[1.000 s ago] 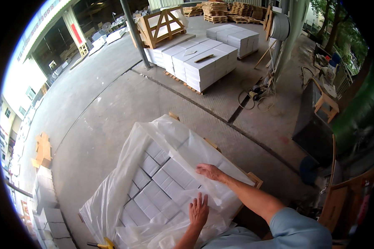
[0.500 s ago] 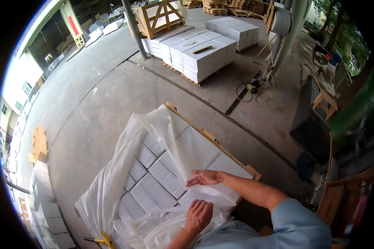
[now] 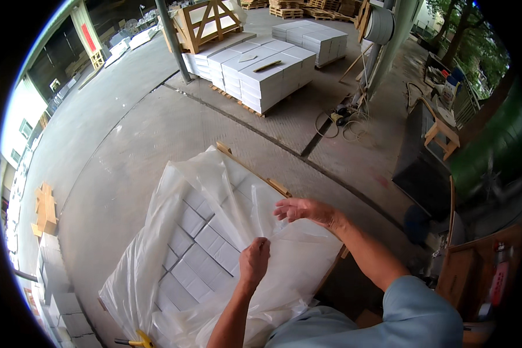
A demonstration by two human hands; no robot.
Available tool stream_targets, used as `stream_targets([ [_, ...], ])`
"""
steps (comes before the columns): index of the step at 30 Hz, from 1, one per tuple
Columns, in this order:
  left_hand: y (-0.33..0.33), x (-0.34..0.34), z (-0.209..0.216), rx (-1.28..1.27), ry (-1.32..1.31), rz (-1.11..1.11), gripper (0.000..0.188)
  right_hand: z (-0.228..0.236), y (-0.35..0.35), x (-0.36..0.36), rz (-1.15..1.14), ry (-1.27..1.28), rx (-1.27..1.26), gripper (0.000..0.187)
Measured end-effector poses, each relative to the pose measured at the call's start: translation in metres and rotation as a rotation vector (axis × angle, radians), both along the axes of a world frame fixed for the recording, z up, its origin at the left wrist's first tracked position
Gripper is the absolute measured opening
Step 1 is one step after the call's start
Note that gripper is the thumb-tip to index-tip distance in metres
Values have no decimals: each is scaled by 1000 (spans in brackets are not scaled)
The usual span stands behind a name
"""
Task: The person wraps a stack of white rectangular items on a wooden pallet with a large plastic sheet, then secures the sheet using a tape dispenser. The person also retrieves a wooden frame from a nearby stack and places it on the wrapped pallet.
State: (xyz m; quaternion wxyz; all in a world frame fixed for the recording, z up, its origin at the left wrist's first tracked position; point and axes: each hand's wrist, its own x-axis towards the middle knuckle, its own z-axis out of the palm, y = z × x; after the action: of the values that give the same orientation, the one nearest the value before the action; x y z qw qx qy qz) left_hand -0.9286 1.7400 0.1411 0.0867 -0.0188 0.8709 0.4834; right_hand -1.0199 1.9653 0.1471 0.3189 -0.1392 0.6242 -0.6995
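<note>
The left hand (image 3: 254,262) was closed, its thumb and fingers drawn together, apparently pinching the edge of the clear plastic film (image 3: 298,258). The right hand (image 3: 307,211) was loosely open, fingers spread and slightly bent, above the film near the right side of the stack; whether it touched the film could not be told. Handling the sheet well seemed to call for a light, firm pinch, a low, even pull and a flat opposite palm, since so thin a film could tear or bunch up.

The film lay draped over a stack of white packages (image 3: 204,250), leaving a patch of their tops bare left of the hands. Its main gathered fold slanted from the far left corner down towards the left hand, its long axis running far-left to near-right, roughly along the wooden boards (image 3: 279,187) at the far right edge. A yellow tool (image 3: 143,340) showed beside the near left edge.
</note>
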Motion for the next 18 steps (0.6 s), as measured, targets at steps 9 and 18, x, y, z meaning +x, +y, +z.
stream_targets([
  [9,-33,-49,-38,135,-92,-132,28,-54,0,24,-146,-87,337,36],
  [18,-105,-5,-95,-668,203,-20,25,-95,-17,-23,-593,-90,188,25],
])
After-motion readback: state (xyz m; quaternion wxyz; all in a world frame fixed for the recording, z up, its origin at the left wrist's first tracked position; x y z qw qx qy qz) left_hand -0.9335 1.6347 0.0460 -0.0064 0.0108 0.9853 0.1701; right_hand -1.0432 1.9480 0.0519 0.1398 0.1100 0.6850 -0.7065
